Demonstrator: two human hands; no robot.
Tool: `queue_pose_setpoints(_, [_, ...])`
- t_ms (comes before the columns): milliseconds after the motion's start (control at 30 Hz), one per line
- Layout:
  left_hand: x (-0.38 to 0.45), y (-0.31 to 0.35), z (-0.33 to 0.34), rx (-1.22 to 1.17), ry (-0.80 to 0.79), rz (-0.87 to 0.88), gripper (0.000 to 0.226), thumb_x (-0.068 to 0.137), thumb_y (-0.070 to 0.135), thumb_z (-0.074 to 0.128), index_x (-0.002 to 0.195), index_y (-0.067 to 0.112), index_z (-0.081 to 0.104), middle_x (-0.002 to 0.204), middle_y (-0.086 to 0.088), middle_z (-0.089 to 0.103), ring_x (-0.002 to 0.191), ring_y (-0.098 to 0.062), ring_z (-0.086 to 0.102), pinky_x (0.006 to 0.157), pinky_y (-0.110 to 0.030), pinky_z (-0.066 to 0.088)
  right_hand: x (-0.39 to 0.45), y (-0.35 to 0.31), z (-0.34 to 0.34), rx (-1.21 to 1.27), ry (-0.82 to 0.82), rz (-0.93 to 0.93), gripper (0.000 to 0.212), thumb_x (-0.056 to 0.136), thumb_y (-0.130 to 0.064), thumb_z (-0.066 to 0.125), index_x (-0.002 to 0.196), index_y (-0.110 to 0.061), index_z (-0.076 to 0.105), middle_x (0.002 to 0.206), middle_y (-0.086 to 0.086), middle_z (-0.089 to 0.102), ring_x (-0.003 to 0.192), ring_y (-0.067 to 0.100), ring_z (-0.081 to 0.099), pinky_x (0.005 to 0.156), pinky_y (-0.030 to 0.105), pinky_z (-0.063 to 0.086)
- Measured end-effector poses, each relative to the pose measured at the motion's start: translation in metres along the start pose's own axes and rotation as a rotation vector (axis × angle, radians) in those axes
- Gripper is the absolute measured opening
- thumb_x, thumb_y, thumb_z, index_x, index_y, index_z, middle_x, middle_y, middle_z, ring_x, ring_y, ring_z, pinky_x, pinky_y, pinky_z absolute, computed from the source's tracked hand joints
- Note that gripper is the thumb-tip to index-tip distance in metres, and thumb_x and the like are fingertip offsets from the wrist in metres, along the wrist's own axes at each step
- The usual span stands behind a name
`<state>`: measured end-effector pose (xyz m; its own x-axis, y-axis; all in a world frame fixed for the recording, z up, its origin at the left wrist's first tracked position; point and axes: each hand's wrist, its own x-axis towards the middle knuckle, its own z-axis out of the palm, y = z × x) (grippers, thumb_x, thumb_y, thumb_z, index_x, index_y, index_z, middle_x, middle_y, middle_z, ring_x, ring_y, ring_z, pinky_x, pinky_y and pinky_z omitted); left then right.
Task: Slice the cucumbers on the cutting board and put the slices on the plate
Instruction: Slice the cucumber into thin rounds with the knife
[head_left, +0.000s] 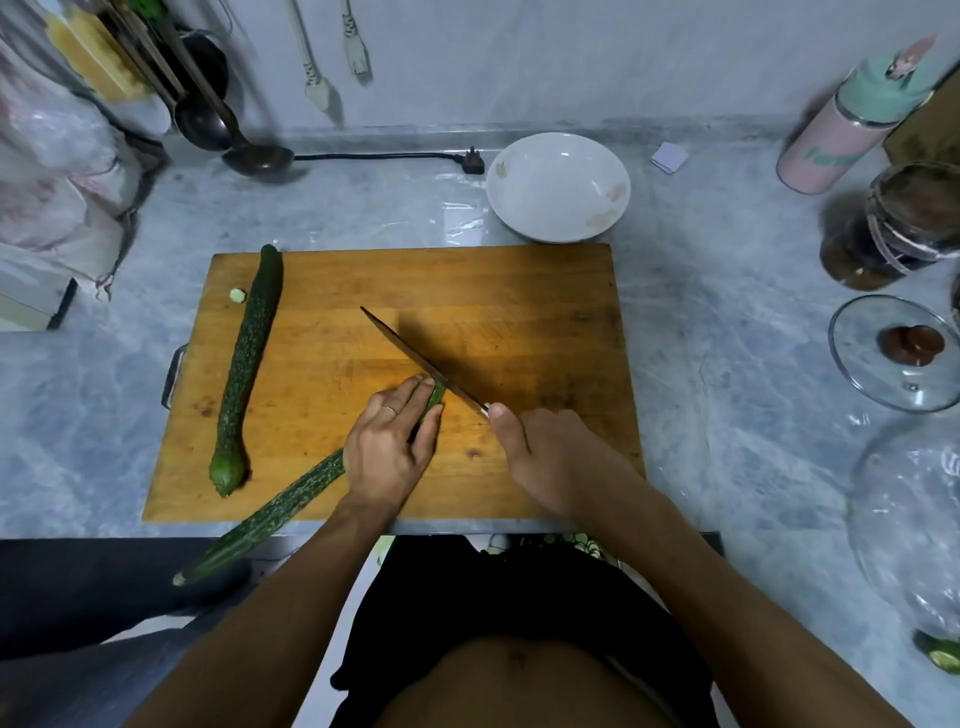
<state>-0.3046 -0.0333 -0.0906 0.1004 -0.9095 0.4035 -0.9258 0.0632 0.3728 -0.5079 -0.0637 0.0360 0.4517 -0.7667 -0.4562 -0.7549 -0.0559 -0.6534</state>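
The left hand (387, 447) has its fingers (415, 387) curled down on a cucumber (270, 512) whose tail overhangs the cutting board (519, 291); the right hand (550, 457) grips a knife (415, 358), blade just beside those fingertips. Left of them lies a second cucumber (247, 364); beyond, on the counter (727, 322), the plate (558, 187)
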Motion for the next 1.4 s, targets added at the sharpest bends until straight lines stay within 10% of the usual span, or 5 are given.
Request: queue_pose_setpoints(1401, [-0.001,-0.004,-0.004,-0.092,-0.013,0.036,0.03,0.092,0.023,0.065,0.118,0.011,0.071,0.121,-0.005,0.069,0.107,-0.018,0.061,0.075,-0.028,0.054,-0.006,-0.014,0.015,-0.072,0.067,0.04,0.052,0.102,-0.057,0.018,0.079,-0.021,0.048,0.087,0.009,0.059,0.082,0.023,0.057,0.073,0.038,0.048])
